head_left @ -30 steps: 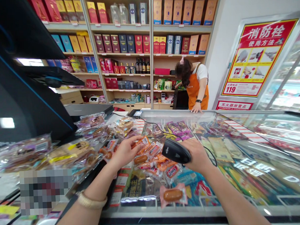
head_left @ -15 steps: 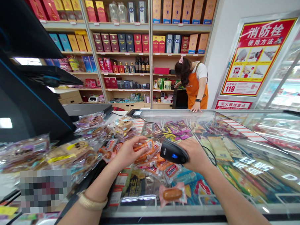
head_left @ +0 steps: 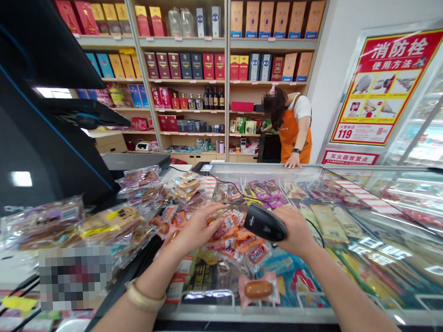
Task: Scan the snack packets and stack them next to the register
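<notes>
My right hand [head_left: 296, 229] is wrapped round the handle of a black barcode scanner [head_left: 263, 222], its head pointing left over the sausages. My left hand [head_left: 200, 230], fingers stretched out and apart, rests at the left side of a heap of orange-wrapped sausages [head_left: 229, 223]. The fingertips are on or just above the packets; contact is hard to tell. Nearer to me, a single sausage in a clear pink-edged wrapper [head_left: 258, 289] lies on the glass top [head_left: 209, 311] of a freezer. More wrapped sausages [head_left: 169, 215] lie left of my left hand.
Bagged bread packets [head_left: 116, 222] are piled on the left beside a dark checkout terminal [head_left: 47, 139]. The scanner's cable [head_left: 225, 182] runs across the glass. A person in an orange apron [head_left: 293, 133] leans at the freezer's far edge, before shelves of boxes [head_left: 186, 67].
The whole view shifts slightly to the right and down. The blue light on the scanner no longer shows. Both hands stay nearly in place relative to the sausages.
</notes>
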Demonstrator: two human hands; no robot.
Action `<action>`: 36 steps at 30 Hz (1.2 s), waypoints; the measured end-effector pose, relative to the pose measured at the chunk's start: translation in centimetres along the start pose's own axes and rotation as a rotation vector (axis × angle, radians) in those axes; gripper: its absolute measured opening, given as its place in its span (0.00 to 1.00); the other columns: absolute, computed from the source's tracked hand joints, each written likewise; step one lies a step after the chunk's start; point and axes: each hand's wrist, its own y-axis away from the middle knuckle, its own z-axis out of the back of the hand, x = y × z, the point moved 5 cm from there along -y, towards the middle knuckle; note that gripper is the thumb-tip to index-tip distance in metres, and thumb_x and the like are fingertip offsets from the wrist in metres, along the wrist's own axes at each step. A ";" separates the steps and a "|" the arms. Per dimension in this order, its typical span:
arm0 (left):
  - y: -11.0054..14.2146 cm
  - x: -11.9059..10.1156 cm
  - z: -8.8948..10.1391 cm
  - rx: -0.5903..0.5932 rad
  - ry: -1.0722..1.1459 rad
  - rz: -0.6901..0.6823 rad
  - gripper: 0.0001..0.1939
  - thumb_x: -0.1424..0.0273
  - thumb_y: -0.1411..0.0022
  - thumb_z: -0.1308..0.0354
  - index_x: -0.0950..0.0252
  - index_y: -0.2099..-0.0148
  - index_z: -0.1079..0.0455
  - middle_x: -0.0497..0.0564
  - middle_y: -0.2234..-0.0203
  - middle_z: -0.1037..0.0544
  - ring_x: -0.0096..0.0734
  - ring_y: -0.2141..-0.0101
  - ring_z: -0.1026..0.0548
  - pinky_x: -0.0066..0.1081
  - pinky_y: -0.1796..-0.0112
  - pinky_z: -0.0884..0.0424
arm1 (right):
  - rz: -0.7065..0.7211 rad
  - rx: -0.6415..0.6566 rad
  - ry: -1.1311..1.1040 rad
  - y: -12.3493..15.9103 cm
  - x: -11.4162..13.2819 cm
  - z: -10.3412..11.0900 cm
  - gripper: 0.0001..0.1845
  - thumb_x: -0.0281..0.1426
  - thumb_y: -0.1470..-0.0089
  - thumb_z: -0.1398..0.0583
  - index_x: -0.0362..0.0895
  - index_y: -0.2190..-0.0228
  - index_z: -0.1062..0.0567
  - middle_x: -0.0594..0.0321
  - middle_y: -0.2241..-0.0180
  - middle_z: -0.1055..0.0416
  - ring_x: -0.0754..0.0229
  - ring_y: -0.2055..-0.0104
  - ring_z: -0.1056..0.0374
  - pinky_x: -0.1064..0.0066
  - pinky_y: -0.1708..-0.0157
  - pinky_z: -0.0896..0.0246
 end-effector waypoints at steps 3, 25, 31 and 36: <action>0.1 1.9 2.4 -0.245 -0.338 0.223 0.15 0.69 0.40 0.48 0.64 0.54 0.27 0.57 0.56 0.23 0.40 0.54 0.25 0.39 0.49 0.31 | 0.001 -0.011 -0.017 0.0 0.0 0.0 0.12 0.31 0.54 0.43 0.44 0.65 0.26 0.60 0.72 0.27 0.57 0.69 0.33 0.66 0.65 0.47; 1.4 4.6 5.6 -0.005 -0.867 0.716 0.18 0.76 0.40 0.54 0.76 0.50 0.33 0.70 0.55 0.28 0.49 0.54 0.25 0.37 0.55 0.30 | -0.010 -0.006 -0.028 -0.1 0.2 0.0 0.11 0.34 0.51 0.42 0.45 0.65 0.26 0.60 0.72 0.27 0.57 0.68 0.33 0.66 0.66 0.48; 1.7 4.2 5.5 0.045 -0.835 0.716 0.17 0.73 0.39 0.55 0.70 0.51 0.31 0.67 0.58 0.26 0.48 0.62 0.22 0.39 0.63 0.28 | -0.009 0.022 -0.026 -0.1 0.1 -0.1 0.12 0.34 0.52 0.42 0.45 0.64 0.25 0.60 0.72 0.26 0.57 0.69 0.33 0.66 0.66 0.48; 1.7 3.9 5.6 -0.028 -0.871 0.721 0.19 0.70 0.39 0.52 0.67 0.46 0.37 0.65 0.57 0.28 0.49 0.60 0.23 0.38 0.62 0.29 | -0.008 0.002 -0.031 -0.3 0.3 0.2 0.11 0.33 0.53 0.43 0.45 0.65 0.25 0.60 0.73 0.26 0.56 0.69 0.33 0.66 0.66 0.47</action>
